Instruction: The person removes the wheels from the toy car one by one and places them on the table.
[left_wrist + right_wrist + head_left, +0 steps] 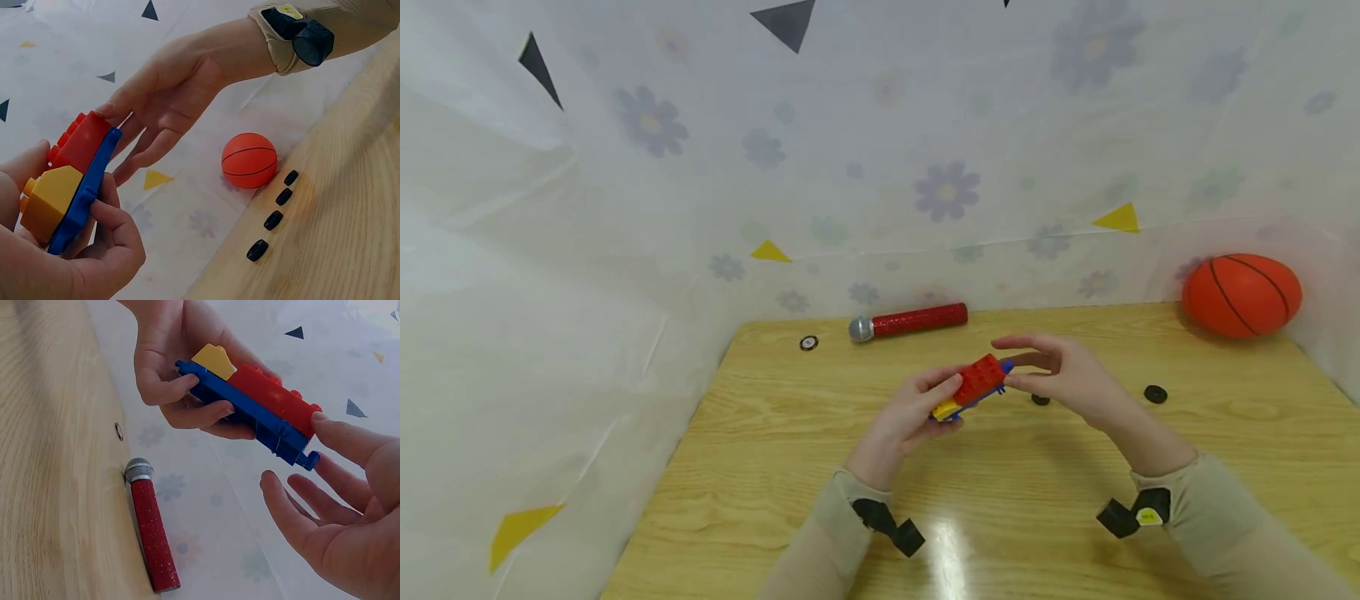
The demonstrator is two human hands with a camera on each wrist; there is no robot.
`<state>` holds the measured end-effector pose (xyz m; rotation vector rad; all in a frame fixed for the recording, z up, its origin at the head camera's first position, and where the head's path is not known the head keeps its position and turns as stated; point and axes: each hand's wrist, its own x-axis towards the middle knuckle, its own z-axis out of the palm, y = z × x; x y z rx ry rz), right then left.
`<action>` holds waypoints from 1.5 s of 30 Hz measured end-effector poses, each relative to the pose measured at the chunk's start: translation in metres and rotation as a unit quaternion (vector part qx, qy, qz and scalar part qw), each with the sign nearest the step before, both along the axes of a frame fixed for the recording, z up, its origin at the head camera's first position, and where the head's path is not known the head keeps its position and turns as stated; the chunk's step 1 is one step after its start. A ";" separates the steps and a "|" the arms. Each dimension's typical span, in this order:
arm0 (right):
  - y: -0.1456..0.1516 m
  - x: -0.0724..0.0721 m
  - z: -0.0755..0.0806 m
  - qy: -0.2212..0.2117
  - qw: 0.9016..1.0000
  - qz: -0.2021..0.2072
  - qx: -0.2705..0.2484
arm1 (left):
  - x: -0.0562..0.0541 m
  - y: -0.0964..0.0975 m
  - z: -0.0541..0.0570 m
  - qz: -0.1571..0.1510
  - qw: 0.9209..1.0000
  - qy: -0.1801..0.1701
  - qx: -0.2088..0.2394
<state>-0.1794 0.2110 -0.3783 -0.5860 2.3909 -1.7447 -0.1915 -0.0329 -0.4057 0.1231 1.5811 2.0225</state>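
Note:
My left hand (901, 421) grips a toy vehicle made of building bricks above the table. It has a blue wheelless base (250, 412), a long red studded brick (980, 379) and a yellow sloped brick (52, 199) on top. The left fingers curl under the base and the thumb lies over the bricks. At the other end is my right hand (1078, 382), its thumb tip touching the end of the red brick and its other fingers spread loosely near the blue hook (307, 460). Several small black wheels (273, 220) stand in a row on the table beyond.
A red glittery microphone (917, 321) lies at the table's back edge, with a small round disc (808, 342) left of it. An orange basketball (1242, 296) sits at the back right corner. Patterned white sheeting (850, 142) hangs behind the wooden table (760, 467).

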 end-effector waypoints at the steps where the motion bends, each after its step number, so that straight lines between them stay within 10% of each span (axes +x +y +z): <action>1: -0.001 0.000 0.001 0.000 1.000 0.002 0.003 | 0.000 0.000 0.000 -0.004 1.000 -0.001 -0.002; 22: -0.001 0.006 -0.007 -0.025 0.999 -0.011 0.023 | -0.005 -0.016 -0.005 -0.021 0.999 0.045 -0.003; 45: 0.008 0.012 -0.059 -0.041 0.997 0.002 0.072 | -0.005 -0.020 -0.044 -0.027 0.970 0.128 -0.206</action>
